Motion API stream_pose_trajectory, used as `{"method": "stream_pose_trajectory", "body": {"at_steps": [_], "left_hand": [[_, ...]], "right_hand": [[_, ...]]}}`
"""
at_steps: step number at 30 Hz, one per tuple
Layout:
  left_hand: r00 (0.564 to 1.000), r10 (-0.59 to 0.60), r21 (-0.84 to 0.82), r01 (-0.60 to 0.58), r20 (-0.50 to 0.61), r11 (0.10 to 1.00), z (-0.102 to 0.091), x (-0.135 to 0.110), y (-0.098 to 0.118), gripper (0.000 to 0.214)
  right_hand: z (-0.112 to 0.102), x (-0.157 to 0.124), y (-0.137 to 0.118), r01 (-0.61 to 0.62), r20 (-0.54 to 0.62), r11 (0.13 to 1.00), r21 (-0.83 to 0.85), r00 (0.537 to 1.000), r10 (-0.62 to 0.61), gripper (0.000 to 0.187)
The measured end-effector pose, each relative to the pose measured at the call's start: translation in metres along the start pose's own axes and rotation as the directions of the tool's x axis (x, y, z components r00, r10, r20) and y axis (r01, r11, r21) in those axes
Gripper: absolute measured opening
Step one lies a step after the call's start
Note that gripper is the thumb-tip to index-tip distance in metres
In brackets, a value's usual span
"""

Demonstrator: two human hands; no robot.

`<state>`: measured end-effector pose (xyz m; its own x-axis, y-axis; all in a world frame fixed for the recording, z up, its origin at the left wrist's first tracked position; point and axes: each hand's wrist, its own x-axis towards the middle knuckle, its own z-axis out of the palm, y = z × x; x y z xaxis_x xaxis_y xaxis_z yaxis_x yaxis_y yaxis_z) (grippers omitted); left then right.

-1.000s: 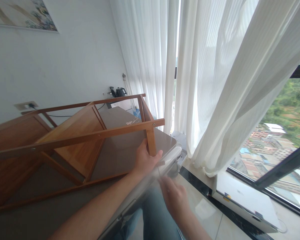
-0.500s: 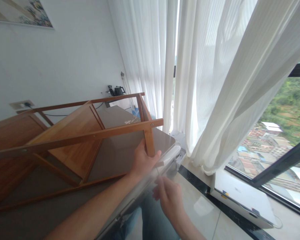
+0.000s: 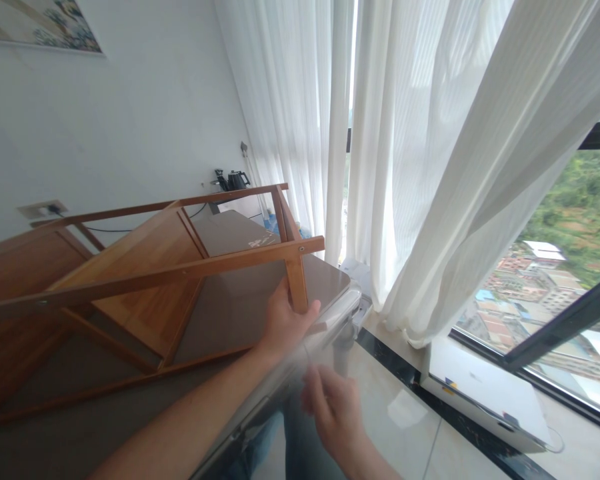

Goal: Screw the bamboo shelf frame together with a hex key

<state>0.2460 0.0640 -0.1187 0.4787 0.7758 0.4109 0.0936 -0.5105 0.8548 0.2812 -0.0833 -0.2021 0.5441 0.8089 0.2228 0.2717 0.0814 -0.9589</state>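
Left hand (image 3: 283, 327) clamped on wooden leg (image 3: 296, 287), right hand (image 3: 333, 410) unclear behind plastic sheet (image 3: 260, 413); risk: a slip tipping the frame (image 3: 155, 273) off the desk (image 3: 240, 300).

And here it is, a wooden low table (image 3: 145, 267) lying upside down on the grey tabletop (image 3: 240, 313), rails and legs pointing up! The left hand (image 3: 285, 327) wraps one square leg (image 3: 297, 285), and the right hand (image 3: 333, 413) hangs curled just below the tabletop's shiny edge.
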Motion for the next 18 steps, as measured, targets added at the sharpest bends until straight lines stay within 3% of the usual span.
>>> {"method": "stream_pose_trajectory", "body": {"at_steps": [3,6,11,14,18], "left_hand": [[1.0,-0.008,0.011,0.008,-0.002,1.0,-0.001,0.0,0.0,0.028],[1.0,-0.012,0.084,0.011,0.016,0.996,-0.004,-0.001,0.001,0.026],[0.972,-0.087,0.341,0.006,0.22,0.94,-0.014,-0.004,-0.003,0.02],[0.947,-0.184,0.481,0.038,0.262,0.876,-0.018,-0.006,-0.004,0.019],[0.929,-0.204,0.48,0.033,0.308,0.877,-0.023,-0.014,0.001,0.026]], "right_hand": [[-0.001,0.0,0.003,0.025,-0.041,0.999,0.029,0.999,-0.023,0.057],[-0.005,0.006,0.011,-0.024,-0.096,0.985,0.172,0.995,0.041,0.052],[-0.018,0.021,0.02,-0.054,-0.185,0.893,0.446,0.971,0.151,0.047],[-0.031,0.031,0.018,-0.056,-0.21,0.863,0.503,0.96,0.185,0.031],[-0.043,0.045,0.01,-0.075,-0.162,0.857,0.51,0.97,0.181,0.018]]}}
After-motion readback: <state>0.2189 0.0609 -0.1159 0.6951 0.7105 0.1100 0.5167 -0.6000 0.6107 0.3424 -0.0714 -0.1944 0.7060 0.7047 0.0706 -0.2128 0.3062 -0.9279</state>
